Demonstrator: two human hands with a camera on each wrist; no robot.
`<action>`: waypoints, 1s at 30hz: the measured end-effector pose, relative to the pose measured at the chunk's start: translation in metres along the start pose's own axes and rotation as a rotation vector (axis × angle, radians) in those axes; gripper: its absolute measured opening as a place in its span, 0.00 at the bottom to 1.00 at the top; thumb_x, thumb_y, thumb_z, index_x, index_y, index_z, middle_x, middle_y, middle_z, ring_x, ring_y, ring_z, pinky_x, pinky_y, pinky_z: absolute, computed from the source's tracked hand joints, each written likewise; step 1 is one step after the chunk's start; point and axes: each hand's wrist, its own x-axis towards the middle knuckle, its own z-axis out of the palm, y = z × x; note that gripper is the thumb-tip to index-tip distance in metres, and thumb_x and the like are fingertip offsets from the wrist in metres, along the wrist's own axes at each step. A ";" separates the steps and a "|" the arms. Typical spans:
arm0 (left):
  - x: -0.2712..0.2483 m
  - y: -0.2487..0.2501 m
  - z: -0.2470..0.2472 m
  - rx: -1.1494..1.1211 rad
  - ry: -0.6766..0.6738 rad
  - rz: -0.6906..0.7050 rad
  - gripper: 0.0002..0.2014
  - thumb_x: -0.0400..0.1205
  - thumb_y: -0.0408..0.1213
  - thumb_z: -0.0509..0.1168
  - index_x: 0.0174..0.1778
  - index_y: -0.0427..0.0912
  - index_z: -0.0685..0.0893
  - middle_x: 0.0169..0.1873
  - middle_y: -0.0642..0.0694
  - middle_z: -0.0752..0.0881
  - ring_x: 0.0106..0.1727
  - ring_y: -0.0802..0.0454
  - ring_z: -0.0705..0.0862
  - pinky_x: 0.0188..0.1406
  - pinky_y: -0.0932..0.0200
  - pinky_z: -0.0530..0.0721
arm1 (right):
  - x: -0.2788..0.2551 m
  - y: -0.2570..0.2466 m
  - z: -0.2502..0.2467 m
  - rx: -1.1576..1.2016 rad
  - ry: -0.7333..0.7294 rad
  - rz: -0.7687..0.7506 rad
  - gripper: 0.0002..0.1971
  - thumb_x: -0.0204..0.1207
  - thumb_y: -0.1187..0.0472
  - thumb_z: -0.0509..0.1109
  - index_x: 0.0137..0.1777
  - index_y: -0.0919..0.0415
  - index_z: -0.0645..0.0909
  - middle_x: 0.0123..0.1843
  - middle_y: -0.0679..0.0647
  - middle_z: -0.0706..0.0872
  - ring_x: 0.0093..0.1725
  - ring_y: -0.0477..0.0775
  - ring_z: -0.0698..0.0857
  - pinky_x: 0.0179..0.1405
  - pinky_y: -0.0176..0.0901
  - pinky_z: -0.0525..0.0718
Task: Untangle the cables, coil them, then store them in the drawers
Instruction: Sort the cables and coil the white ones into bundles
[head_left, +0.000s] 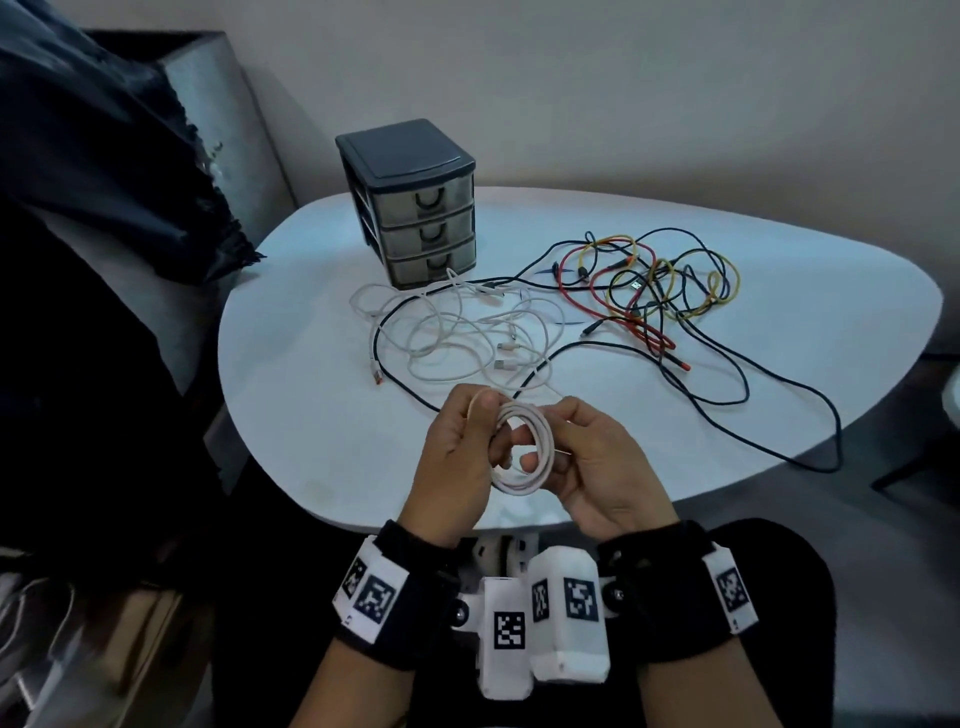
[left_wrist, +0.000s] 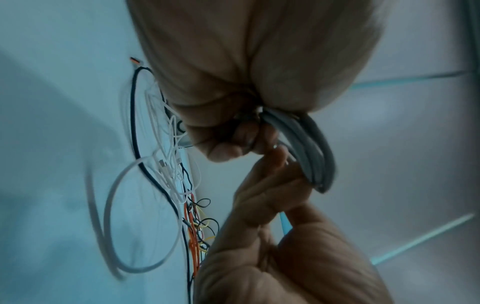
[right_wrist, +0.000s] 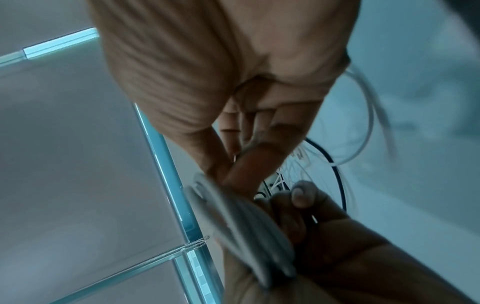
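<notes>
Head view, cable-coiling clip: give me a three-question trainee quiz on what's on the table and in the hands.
1. True or false: all three drawers of the drawer unit are closed.
2. Multiple choice: what do the left hand and right hand hold between them? A) a red cable B) a white cable coil C) a drawer handle
3. Fill in: the red, yellow and black tangle lies to the ____ of the loose white cables in the head view.

Key: 1 true; 2 B; 3 right.
</notes>
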 end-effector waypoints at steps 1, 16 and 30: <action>-0.001 0.001 0.003 0.010 0.038 0.014 0.10 0.91 0.37 0.53 0.48 0.39 0.76 0.25 0.55 0.75 0.29 0.57 0.72 0.31 0.64 0.74 | 0.001 0.002 -0.001 -0.013 0.016 0.010 0.08 0.77 0.71 0.68 0.35 0.65 0.79 0.32 0.62 0.89 0.21 0.52 0.85 0.20 0.36 0.83; 0.015 -0.018 -0.002 0.342 0.128 0.056 0.19 0.90 0.48 0.56 0.39 0.41 0.83 0.30 0.54 0.85 0.34 0.58 0.82 0.36 0.62 0.78 | 0.000 0.016 -0.012 -0.364 -0.126 -0.337 0.27 0.67 0.69 0.82 0.64 0.50 0.82 0.43 0.53 0.90 0.45 0.51 0.86 0.44 0.51 0.86; 0.020 -0.029 -0.016 0.377 0.012 0.060 0.20 0.91 0.48 0.51 0.44 0.43 0.83 0.37 0.51 0.87 0.41 0.54 0.83 0.46 0.54 0.80 | 0.009 0.017 -0.013 -0.479 0.021 -0.373 0.04 0.81 0.69 0.70 0.46 0.62 0.86 0.42 0.55 0.93 0.39 0.55 0.92 0.35 0.49 0.90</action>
